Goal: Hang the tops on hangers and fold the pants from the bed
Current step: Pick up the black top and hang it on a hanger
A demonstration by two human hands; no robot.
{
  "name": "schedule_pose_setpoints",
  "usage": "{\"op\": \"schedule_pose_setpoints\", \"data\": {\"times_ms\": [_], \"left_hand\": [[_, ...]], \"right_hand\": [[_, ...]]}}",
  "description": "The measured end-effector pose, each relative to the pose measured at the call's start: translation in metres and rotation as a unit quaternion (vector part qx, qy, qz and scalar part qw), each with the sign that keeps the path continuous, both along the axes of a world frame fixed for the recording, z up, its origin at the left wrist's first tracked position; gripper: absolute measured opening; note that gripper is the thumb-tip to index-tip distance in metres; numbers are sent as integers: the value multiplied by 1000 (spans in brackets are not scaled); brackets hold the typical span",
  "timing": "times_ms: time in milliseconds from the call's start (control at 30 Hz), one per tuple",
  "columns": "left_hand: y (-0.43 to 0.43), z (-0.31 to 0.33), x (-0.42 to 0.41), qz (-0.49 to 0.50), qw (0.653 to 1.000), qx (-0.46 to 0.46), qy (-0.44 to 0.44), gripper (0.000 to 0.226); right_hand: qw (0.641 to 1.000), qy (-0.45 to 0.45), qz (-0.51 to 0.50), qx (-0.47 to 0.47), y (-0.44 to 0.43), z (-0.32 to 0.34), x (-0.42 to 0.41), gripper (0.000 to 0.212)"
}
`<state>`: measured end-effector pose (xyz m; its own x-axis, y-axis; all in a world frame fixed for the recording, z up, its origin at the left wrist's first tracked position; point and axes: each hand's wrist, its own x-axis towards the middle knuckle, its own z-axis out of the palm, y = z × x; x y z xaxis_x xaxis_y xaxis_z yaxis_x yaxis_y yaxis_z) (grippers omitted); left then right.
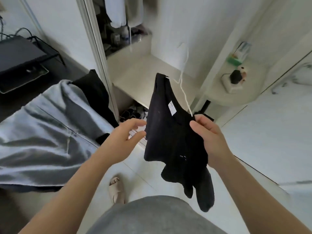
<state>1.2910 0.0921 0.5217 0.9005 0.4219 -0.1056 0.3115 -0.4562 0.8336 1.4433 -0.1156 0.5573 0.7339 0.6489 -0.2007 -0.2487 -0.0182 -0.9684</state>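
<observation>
A black top (pixel 170 130) with a white label at its neck hangs in front of me on a thin white hanger (pixel 184 92). My right hand (pixel 207 134) grips the top's right shoulder together with the hanger's end. Fingers loosely spread, my left hand (pixel 128 134) reaches to the top's left edge, its fingertips just at the fabric. On the bed at the left lie grey-blue pants (pixel 43 129) and a black garment (pixel 94 92).
An open wardrobe (pixel 135 68) with hanging clothes and a low shelf stands ahead, shoes at its bottom. A dark device with cables (pixel 22 56) sits at the far left. A white side shelf (pixel 234 85) with small items is at the right. A beige slipper (pixel 116 190) lies on the floor.
</observation>
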Motion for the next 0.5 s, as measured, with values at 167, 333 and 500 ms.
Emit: {"op": "schedule_pose_setpoints", "data": {"times_ms": [167, 333, 500], "left_hand": [[55, 22, 21, -82, 996, -36, 0, 22], [112, 45, 37, -138, 990, -3, -13, 55], [160, 79, 71, -135, 988, 53, -51, 50]], "right_hand": [[990, 100, -41, 91, 92, 15, 13, 5], [991, 19, -71, 114, 182, 46, 36, 11], [976, -72, -111, 175, 250, 88, 65, 12]]}}
